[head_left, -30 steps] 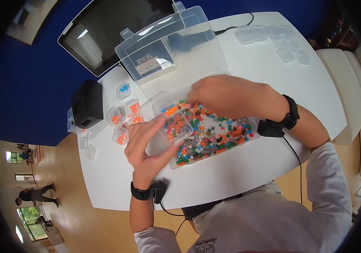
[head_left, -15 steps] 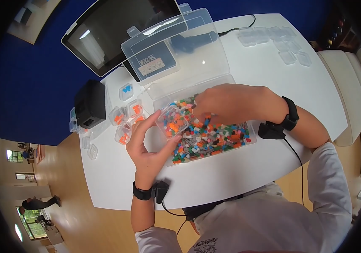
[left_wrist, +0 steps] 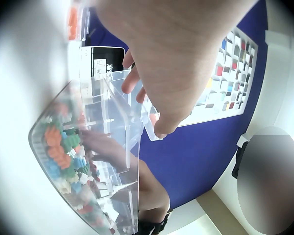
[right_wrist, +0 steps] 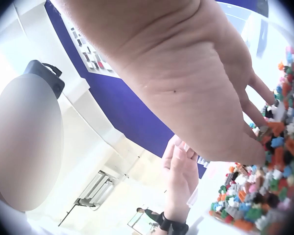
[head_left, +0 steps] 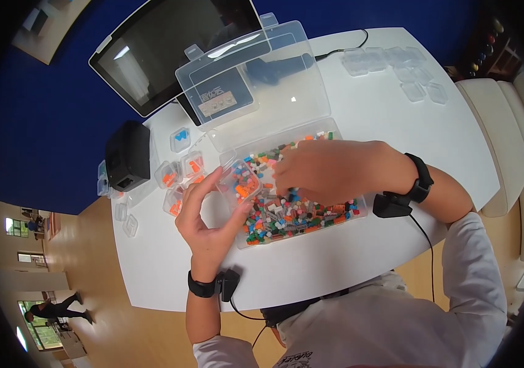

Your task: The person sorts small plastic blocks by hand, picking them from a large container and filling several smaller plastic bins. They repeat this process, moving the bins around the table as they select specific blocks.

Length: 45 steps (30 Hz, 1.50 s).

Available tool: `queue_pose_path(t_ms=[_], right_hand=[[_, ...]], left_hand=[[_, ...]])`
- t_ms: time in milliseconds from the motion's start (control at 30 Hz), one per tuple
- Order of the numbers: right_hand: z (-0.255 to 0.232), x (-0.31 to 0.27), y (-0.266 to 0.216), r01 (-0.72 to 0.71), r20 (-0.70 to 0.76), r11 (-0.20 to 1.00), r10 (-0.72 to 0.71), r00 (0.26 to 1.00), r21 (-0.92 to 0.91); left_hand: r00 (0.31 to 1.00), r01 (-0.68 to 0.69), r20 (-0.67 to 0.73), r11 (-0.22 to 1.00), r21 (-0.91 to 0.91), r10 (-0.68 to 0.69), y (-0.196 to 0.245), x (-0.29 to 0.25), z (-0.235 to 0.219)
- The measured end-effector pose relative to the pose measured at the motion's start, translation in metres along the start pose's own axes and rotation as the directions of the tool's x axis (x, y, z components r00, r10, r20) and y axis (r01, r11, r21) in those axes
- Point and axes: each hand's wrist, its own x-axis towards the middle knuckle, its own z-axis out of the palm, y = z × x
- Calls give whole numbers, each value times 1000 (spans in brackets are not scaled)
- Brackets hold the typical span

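Observation:
A small clear plastic box (head_left: 239, 178), with orange pieces showing in it, is pinched between the thumb and fingers of my left hand (head_left: 205, 228). It overlaps the left end of a large clear bin (head_left: 283, 136) full of loose toy bricks (head_left: 283, 218) in many colours. Over the bin's middle, my right hand (head_left: 338, 168) reaches down from the right. In the right wrist view its fingers (right_wrist: 255, 117) are spread and only loosely bent, with the tips down among the bricks. The left wrist view shows the small box partly hidden behind my left hand (left_wrist: 171, 68).
Left of the bin stand small boxes of orange pieces (head_left: 167, 176) and one of blue pieces (head_left: 180, 140). Behind it rises the bin's raised clear lid (head_left: 302, 76), near a monitor (head_left: 170, 55). A black device (head_left: 127, 156) sits far left; several clear boxes (head_left: 413, 92) lie back right.
My right hand has moved from the bin's far side toward its middle, and bricks lie spread differently. The small box has tilted in my left hand, its orange pieces now lower in it.

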Motion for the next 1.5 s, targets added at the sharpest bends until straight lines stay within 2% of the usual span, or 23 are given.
queue_pose_path(t_ms=[33,67,100,167,200,267,400,433,467,600,667,700,800,867,900,933,967,1100,1200,1267,1300,1367,1500], right_hand=[[-15,3,-7,-150,134,987,142,981,54],[-22,6,-10,-303,272,949,269,924,88],[-18,4,-10,-299,273,950,267,924,85],[3,-2,-7,-131,-71,990,135,988,51],[12,0,-6,-130,-70,990,134,989,52],[27,3,-4,-9,-135,996,20,991,87],[32,7,-5,-1,-108,996,10,994,89],[13,12,-8,-122,96,983,109,989,138],[-2,13,-11,-249,300,955,193,934,159],[-16,8,-14,-357,344,900,263,901,249],[-7,8,-11,-159,153,974,134,979,163],[1,7,-11,-159,153,973,134,979,165],[31,4,-7,-76,15,985,74,997,155],[40,3,-7,102,-169,995,-99,981,11],[38,1,-4,100,-170,995,-97,981,13],[20,2,-8,-3,-11,999,3,1000,42],[7,2,-10,-108,151,993,99,984,53],[-1,0,-12,-142,166,987,129,978,70],[2,0,-22,-57,163,996,45,986,67],[17,-3,-17,-2,-25,1000,3,1000,31],[23,0,-13,-4,-27,999,5,1000,34],[28,4,-3,-31,-116,985,11,993,-171],[26,4,-1,-58,-159,974,23,987,-220]], left_hand=[[1000,0,-6,1000,0,0,0,0,0],[1000,-5,3,1000,6,5,-1,0,0],[1000,-10,13,1000,12,10,-2,0,-1],[1000,-14,20,1000,22,14,-2,1,-1],[999,-20,35,999,31,19,-2,1,-1],[999,-15,31,1000,26,14,-1,1,-1],[1000,-14,13,1000,14,14,-1,1,-1],[1000,-14,12,1000,16,14,-1,0,-2],[1000,-11,26,1000,29,11,-2,0,-2],[998,-20,54,999,44,17,-2,-1,-2],[999,-26,45,999,41,25,-2,1,-1],[999,-35,38,999,38,34,-1,2,-1],[999,-25,23,999,34,25,-1,2,1],[1000,-17,22,999,29,16,-2,1,1],[1000,-4,10,1000,23,4,-2,0,1],[1000,-3,10,1000,22,3,-2,0,1],[1000,-14,21,999,29,14,-1,0,1],[998,-39,43,998,49,37,1,2,3],[998,-28,59,999,35,26,0,1,4],[997,-25,67,999,34,22,0,1,5],[997,-23,73,999,31,21,1,0,5],[997,-30,71,999,28,28,1,0,6],[997,-31,65,999,33,28,2,0,5]])
